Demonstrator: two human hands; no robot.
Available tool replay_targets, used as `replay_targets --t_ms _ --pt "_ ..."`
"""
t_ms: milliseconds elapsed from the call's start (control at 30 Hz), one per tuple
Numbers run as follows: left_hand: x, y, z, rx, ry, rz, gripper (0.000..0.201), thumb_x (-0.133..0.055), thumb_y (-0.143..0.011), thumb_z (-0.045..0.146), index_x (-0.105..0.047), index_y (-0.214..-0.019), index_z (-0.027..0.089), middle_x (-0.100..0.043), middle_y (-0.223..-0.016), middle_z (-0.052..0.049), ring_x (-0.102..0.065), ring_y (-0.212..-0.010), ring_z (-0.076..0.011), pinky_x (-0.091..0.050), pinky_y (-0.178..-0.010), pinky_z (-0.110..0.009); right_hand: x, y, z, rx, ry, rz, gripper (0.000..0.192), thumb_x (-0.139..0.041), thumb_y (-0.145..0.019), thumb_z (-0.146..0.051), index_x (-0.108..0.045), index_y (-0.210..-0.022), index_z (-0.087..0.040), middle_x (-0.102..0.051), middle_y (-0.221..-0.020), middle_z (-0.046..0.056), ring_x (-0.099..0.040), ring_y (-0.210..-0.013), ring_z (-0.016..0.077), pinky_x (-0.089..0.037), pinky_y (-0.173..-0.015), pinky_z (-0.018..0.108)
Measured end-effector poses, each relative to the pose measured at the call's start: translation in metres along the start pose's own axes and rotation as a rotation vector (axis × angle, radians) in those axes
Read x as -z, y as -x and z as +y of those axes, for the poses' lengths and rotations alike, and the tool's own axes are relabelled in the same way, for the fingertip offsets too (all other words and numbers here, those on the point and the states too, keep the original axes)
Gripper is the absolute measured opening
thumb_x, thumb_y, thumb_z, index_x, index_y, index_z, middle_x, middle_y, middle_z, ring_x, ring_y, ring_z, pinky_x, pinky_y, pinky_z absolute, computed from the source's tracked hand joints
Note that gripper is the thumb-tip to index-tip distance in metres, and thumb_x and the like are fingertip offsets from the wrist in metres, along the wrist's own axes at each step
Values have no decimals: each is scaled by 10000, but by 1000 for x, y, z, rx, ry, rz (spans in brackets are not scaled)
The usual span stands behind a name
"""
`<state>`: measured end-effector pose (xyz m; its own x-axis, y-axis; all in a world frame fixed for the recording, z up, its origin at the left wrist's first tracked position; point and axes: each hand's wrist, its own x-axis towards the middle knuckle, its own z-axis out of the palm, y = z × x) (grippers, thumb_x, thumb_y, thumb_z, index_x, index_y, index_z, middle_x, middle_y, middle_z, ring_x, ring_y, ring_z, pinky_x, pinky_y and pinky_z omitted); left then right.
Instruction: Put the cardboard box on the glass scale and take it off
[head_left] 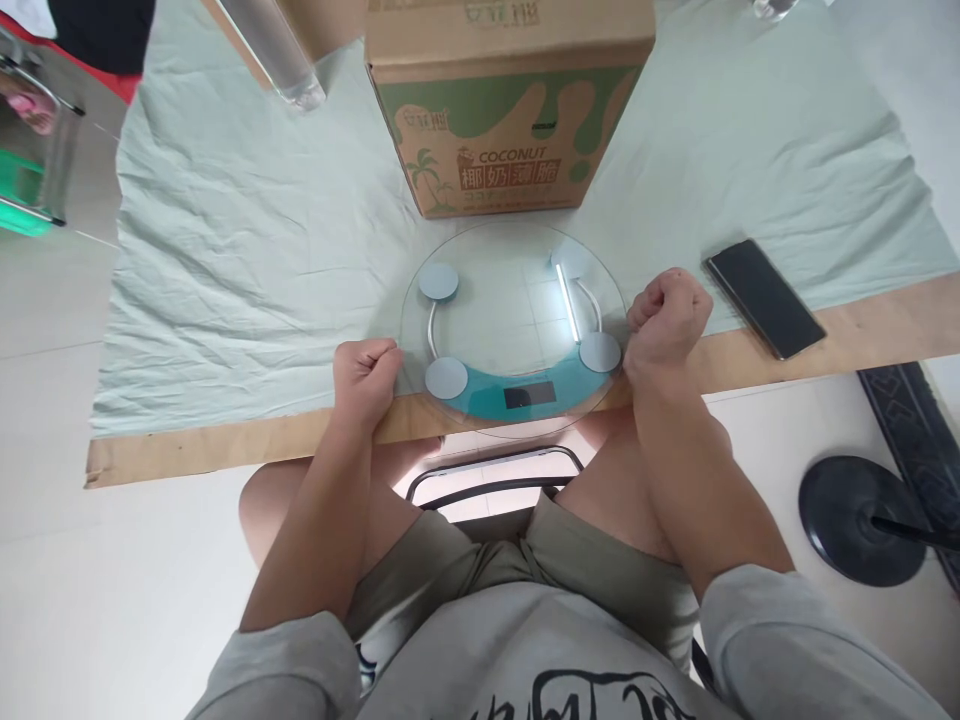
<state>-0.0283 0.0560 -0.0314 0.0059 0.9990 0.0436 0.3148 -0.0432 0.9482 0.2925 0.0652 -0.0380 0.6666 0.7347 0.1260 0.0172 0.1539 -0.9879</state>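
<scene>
A round clear glass scale (514, 320) with a teal band and dark display lies at the near edge of the table, slightly overhanging it. My left hand (365, 378) is a closed fist resting on the table edge, touching the scale's left rim. My right hand (667, 318) is a closed fist at the scale's right rim. Neither fist visibly holds anything. A brown and green cardboard box (510, 100) printed COCONUT stands just behind the scale.
A pale green cloth (240, 250) covers the wooden table (225, 450). A black phone (763, 297) lies right of the scale. A clear bottle (274, 50) stands at the back left. A black round stand base (855, 520) is on the floor at right.
</scene>
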Motion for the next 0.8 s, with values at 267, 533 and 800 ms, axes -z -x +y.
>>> replay_targets --t_ms 267,533,800 --pt "0 1 3 -31 -50 -29 401 -532 -678 235 -184 -485 183 -115 -514 23 -124 -494 -75 -73 -501 -296 6 -12 6 52 51 -12 434 -524 -914 -401 -262 -603 -247 -128 -582 -38 -90 -492 112 -87 -464 294" --pt "0 0 2 -21 -74 -35 401 -536 -691 252 -196 -488 188 -124 -516 23 -131 -497 -83 -88 -498 -301 7 -12 4 28 -24 -11 427 -542 -889 -360 -266 -583 -247 -132 -570 -38 -87 -476 106 -61 -446 295" --pt "-2 -2 -2 -19 -112 -7 395 -545 -667 234 -189 -499 200 -116 -542 27 -123 -513 -92 -91 -510 -303 2 -11 -4 -9 -88 14 389 -566 -850 -311 -312 -564 -243 -147 -558 -42 -90 -473 93 -60 -460 291"
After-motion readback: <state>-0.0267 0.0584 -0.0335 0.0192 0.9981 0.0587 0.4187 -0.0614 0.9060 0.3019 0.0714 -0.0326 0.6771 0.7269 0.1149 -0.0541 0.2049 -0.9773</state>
